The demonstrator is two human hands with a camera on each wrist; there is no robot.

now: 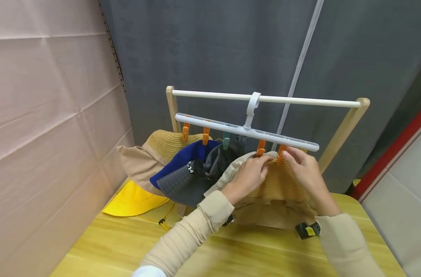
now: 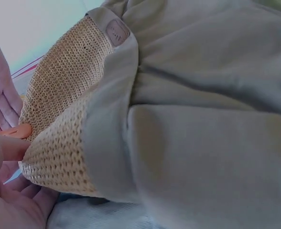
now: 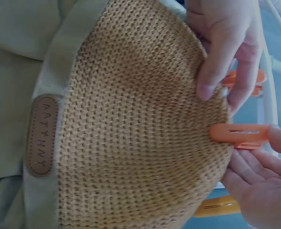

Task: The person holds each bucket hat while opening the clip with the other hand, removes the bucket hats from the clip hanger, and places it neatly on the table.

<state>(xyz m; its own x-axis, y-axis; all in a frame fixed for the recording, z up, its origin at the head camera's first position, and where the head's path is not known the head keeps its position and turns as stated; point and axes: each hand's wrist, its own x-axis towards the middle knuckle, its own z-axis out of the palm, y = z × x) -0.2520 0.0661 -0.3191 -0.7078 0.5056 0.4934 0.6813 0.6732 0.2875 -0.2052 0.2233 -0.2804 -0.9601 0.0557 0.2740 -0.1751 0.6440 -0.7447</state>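
Observation:
A tan hat with a woven crown, a cloth band and a brown label hangs under the right end of a white clip hanger. The left hand pinches the edge of its crown between thumb and fingers, as the right wrist view shows. On that same edge sits an orange clip. The right hand pinches this clip's outer end, its thumb on top and fingers beneath. Beside the left hand, another orange clip grips a pale hat, partly hidden behind that hand.
The hanger hooks over a white rod with wooden side posts. Further left, clips hold a beige-brimmed woven hat, a blue hat and a dark grey cap. A yellow hat lies on the wooden table.

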